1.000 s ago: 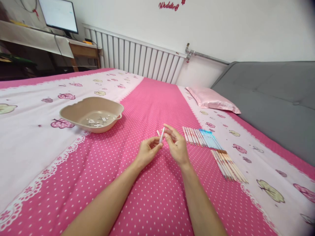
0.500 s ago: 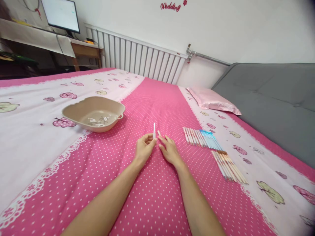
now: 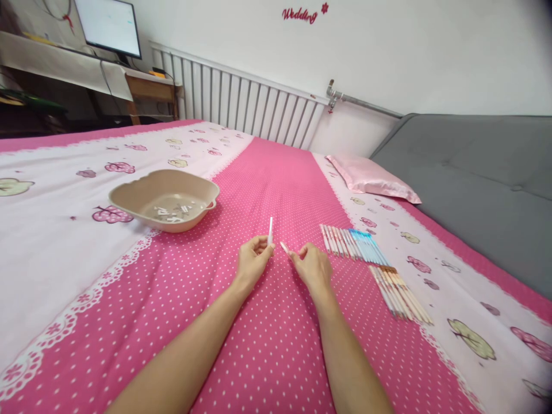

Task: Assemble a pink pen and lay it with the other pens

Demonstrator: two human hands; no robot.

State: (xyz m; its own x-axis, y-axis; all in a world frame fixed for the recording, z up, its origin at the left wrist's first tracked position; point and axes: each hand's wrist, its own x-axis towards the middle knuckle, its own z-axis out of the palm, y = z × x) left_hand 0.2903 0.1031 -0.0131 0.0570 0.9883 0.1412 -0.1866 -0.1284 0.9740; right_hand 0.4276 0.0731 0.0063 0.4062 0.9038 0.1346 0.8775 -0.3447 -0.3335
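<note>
My left hand (image 3: 254,259) is closed, thumb and fingers pinching a slim white pen (image 3: 271,229) that points up and away from me. Just to its right, my right hand (image 3: 314,265) pinches a short, pale pinkish piece (image 3: 284,247), which looks like a pen cap. A small gap separates the two pieces. Right of my hands lies a row of pink-and-white pens (image 3: 338,240) beside blue pens (image 3: 370,247). Closer to me is a group of cream and brown pens (image 3: 401,293).
A beige basin (image 3: 129,201) on the left holds small white pieces (image 3: 175,213). The bed has a pink dotted sheet (image 3: 280,172). A pink pillow (image 3: 373,178) lies by the grey headboard (image 3: 474,167). Beyond are a radiator (image 3: 241,92) and a desk with a monitor (image 3: 110,29).
My right hand has shifted slightly right and turned, its fingers now curled, with the short pale piece drawn away from the pen. My left hand stays almost still.
</note>
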